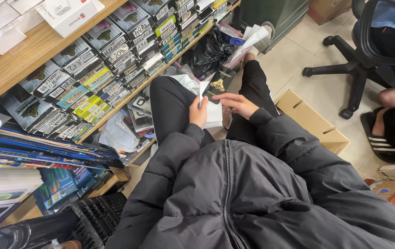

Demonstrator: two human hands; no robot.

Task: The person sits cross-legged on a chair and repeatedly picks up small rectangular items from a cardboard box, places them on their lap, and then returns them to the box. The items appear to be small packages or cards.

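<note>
down on the lap, left hand (198,113) grips one white sheet (212,113); right hand (235,104), fingers spread, touches one black packet (218,84).

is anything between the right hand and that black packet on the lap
Nothing visible does. The right hand has its fingers right at the black packet, which lies on the white sheet held by the left hand.

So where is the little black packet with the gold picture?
In the head view, the black packet sits just above centre, over the person's lap, at the fingertips of the right hand, beside the white paper the left hand holds.
</note>
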